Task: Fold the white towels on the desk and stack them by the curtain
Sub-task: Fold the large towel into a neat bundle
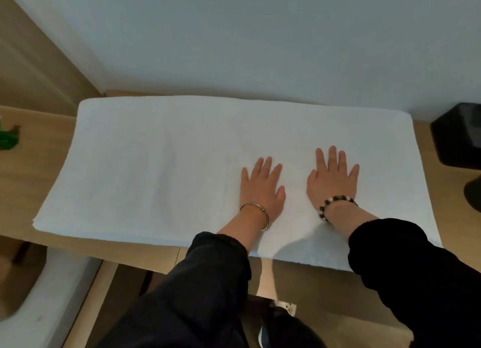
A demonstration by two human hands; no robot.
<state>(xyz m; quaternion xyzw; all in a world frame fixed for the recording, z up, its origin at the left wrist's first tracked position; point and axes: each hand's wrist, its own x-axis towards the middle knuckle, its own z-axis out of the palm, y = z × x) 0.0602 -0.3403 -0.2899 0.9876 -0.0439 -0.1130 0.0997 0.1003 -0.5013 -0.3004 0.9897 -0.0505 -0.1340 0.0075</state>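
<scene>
A large white towel (161, 165) lies flat across the wooden desk (44, 170), folded lengthwise into a long rectangle that reaches from the left part of the desk to its right end. My left hand (263, 186) rests palm down on the towel near its middle, fingers straight and spread, a metal bangle on the wrist. My right hand (333, 181) lies flat on the towel just to the right, fingers also spread, with a bead bracelet on the wrist. Both hands press the cloth and hold nothing.
A black object (460, 136) stands on the desk at the right edge, close to the towel's end. Something green (7, 139) sits at the far left of the desk. A plain wall (260, 35) rises behind the desk. Below the front edge is floor.
</scene>
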